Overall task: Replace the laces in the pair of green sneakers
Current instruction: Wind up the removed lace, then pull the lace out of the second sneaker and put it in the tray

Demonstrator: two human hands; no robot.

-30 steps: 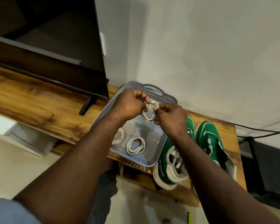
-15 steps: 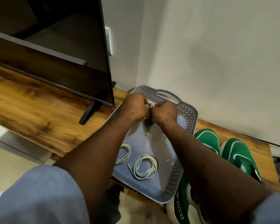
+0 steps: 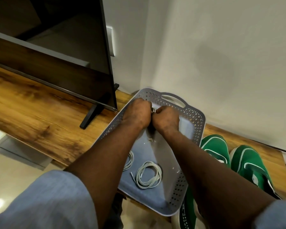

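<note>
Left hand (image 3: 135, 113) and right hand (image 3: 166, 119) gripping one coiled white lace (image 3: 153, 109), fists meeting, hovering over far end of grey basket (image 3: 195, 119)

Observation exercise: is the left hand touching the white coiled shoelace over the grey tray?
Touching. Head view: the left hand grips the white coiled shoelace, loops peeking out beside it.

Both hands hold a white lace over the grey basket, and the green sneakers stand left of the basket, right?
Not quite: the head view shows the green sneakers right of the grey basket, not left. The left hand and right hand do hold a white lace over it.
</note>
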